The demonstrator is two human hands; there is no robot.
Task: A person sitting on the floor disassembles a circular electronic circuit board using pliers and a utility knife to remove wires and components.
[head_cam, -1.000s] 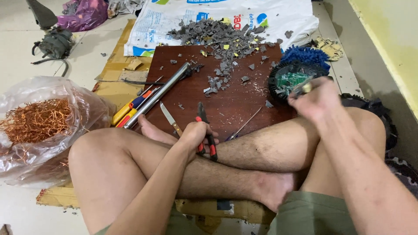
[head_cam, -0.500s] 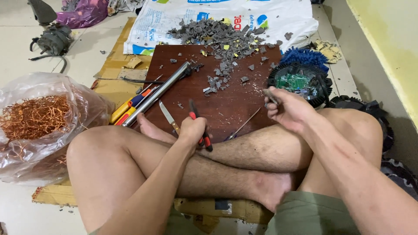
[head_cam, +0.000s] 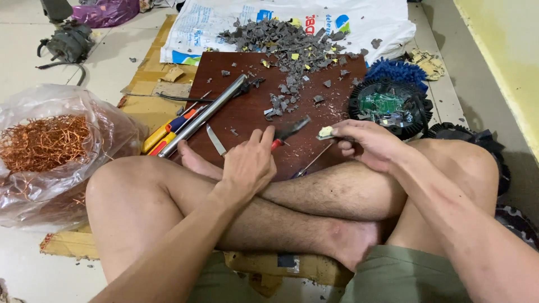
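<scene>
I sit cross-legged behind a dark red board (head_cam: 247, 112). My left hand (head_cam: 250, 163) grips red-handled pliers (head_cam: 287, 132), their dark jaws pointing right toward my other hand. My right hand (head_cam: 365, 143) pinches a small pale yellowish piece (head_cam: 325, 133) just in front of the plier jaws. A black round tray (head_cam: 387, 106) holding a green circuit board lies right of the board, beyond my right hand. A pile of grey broken fragments (head_cam: 281, 39) covers the board's far edge.
A long metal bar (head_cam: 205, 115), yellow and blue-handled screwdrivers (head_cam: 168, 130) and a small knife blade (head_cam: 215, 140) lie on the board's left. A clear bag of copper wire (head_cam: 45, 143) sits at left. A blue mop-like cloth (head_cam: 396, 70) and white sack (head_cam: 224, 25) lie behind.
My right hand moved left from the black tray to the board, carrying the small piece. My left hand lifted the pliers and turned their jaws toward it.
</scene>
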